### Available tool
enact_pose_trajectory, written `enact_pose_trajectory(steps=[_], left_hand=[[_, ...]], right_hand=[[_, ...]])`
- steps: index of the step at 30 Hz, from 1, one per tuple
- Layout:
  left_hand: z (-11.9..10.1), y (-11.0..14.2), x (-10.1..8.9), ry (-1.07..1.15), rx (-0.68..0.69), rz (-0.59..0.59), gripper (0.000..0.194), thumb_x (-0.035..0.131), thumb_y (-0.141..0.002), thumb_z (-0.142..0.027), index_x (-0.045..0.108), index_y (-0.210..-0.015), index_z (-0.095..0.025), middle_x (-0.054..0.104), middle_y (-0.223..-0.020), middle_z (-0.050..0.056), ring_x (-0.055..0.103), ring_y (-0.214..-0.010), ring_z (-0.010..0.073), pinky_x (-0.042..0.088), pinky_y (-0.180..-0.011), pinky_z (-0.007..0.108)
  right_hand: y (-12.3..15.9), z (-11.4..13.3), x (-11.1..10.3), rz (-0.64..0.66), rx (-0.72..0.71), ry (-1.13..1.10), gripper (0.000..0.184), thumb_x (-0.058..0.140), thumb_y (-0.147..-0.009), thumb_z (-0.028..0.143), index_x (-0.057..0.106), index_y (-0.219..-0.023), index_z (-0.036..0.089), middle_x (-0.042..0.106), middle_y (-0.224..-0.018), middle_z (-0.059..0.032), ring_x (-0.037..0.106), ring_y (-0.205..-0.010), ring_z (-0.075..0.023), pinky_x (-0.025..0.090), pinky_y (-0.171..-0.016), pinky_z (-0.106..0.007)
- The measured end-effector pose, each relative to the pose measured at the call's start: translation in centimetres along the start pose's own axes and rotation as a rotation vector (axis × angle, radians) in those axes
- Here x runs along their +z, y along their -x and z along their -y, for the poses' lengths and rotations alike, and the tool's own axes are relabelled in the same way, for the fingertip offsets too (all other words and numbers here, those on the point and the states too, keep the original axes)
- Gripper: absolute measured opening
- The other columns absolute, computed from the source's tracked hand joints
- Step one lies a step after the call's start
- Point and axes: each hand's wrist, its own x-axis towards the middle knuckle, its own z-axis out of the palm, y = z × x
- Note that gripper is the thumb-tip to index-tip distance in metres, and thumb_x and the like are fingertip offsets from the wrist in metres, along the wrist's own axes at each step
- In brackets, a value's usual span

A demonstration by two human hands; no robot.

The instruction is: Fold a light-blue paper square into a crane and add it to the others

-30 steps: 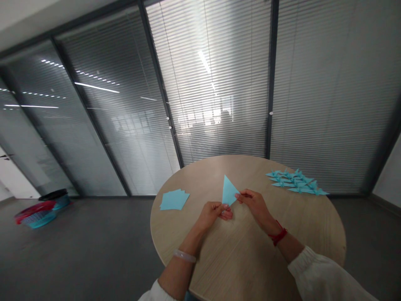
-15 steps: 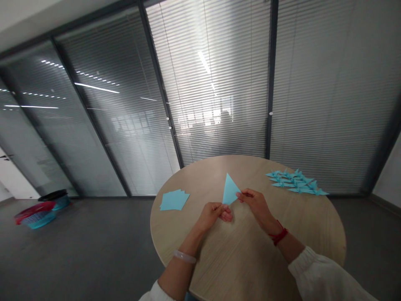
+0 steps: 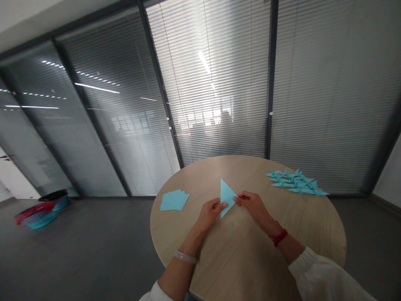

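The left hand (image 3: pixel 210 216) and right hand (image 3: pixel 254 207) are nearly closed, each pinching one side of a blue paper triangle (image 3: pixel 226 198) between fingers and thumb, above the middle of the round counter (image 3: pixel 241 259). A small stack of blue paper squares (image 3: pixel 174 200) lies left of the hands, and rows of paper cranes (image 3: pixel 296 182) lie toward the counter's far right edge.

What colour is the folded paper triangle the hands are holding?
Plain light blue; the paper triangle shows best in the head view.
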Motion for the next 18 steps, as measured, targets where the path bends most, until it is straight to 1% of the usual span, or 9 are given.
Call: enact_pose_trajectory(steps=[4,8,11,14,18], left_hand=[[0.0,-0.4,-0.3,0.054,0.005,-0.068,0.044,0.067,-0.065,-0.057,0.064,-0.062,-0.013,0.057,-0.055,0.000,0.050,-0.055,0.0132,0.039,-0.057,0.024],[0.7,-0.6,-0.4,-0.011,0.037,-0.135,0.044,0.066,-0.066,-0.056,0.062,-0.058,-0.013,0.050,-0.051,-0.002,0.042,-0.051,0.0104,0.033,-0.052,0.022],[0.9,-0.7,-0.4,-0.002,0.047,-0.123,0.045,0.065,-0.067,-0.057,0.061,-0.060,-0.013,0.048,-0.051,-0.003,0.040,-0.051,0.0099,0.032,-0.052,0.022],[0.7,-0.7,-0.4,0.040,0.045,-0.096,0.046,0.066,-0.065,-0.058,0.059,-0.059,-0.014,0.046,-0.051,-0.003,0.038,-0.051,0.0094,0.030,-0.050,0.022],[0.8,-0.7,-0.4,0.036,0.042,-0.145,0.048,0.067,-0.064,-0.059,0.054,-0.053,-0.014,0.040,-0.049,-0.005,0.034,-0.049,0.0081,0.026,-0.048,0.021]], right_hand=[[0.2,0.2,0.3,0.103,0.007,0.027,0.029,0.063,-0.071,0.046,0.063,-0.065,0.017,0.060,-0.059,0.0010,0.052,-0.056,-0.0135,0.038,-0.053,-0.023],[0.2,0.2,0.3,0.119,0.002,0.029,0.027,0.064,-0.070,0.044,0.064,-0.066,0.017,0.059,-0.058,0.0023,0.051,-0.055,-0.0125,0.036,-0.053,-0.023],[0.2,0.1,0.3,0.116,0.007,0.034,0.027,0.065,-0.070,0.043,0.064,-0.066,0.017,0.059,-0.057,0.0025,0.050,-0.054,-0.0122,0.036,-0.052,-0.022],[0.3,0.0,0.5,0.147,0.008,0.039,0.026,0.065,-0.070,0.042,0.065,-0.067,0.016,0.061,-0.059,0.0021,0.051,-0.055,-0.0121,0.036,-0.052,-0.022],[0.4,0.0,0.6,0.222,-0.004,0.066,0.026,0.066,-0.071,0.042,0.066,-0.069,0.016,0.062,-0.060,0.0015,0.052,-0.056,-0.0120,0.036,-0.053,-0.022]])
